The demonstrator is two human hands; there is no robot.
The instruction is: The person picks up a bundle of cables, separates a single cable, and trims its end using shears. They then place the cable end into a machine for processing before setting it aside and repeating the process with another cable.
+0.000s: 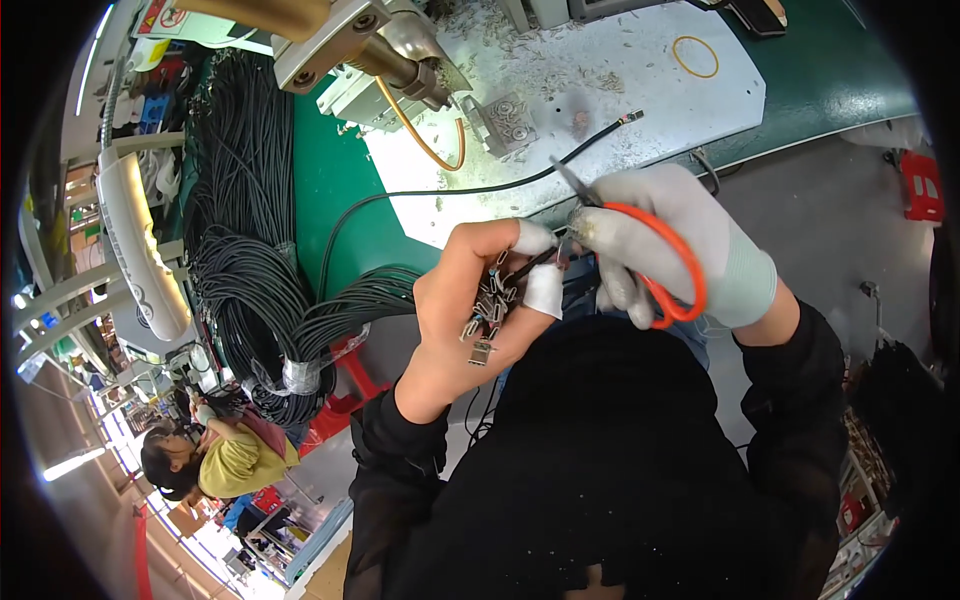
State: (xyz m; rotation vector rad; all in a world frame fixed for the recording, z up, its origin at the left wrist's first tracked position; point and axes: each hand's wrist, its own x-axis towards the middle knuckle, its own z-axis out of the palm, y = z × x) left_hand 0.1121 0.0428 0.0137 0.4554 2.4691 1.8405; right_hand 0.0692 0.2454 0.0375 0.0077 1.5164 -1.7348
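Note:
My left hand (460,310), with white covers on two fingertips, is closed round several black cables. Their metal connectors (488,312) stick out from the palm, and one cable end is pinched between thumb and finger. My right hand (660,235), in a white glove with a pale green cuff, grips scissors with orange handles (690,265). The scissor blades (575,182) point up and left, away from the cables. Its fingertips meet the left hand's at the pinched cable end; what exactly they touch there is too small to tell.
A press-like machine (400,60) stands over a white plate (640,70) littered with small scraps. One black cable (450,190) lies across it. A thick bundle of black cables (240,220) hangs at the left, by a lamp (145,250). Another person (225,455) sits at the lower left.

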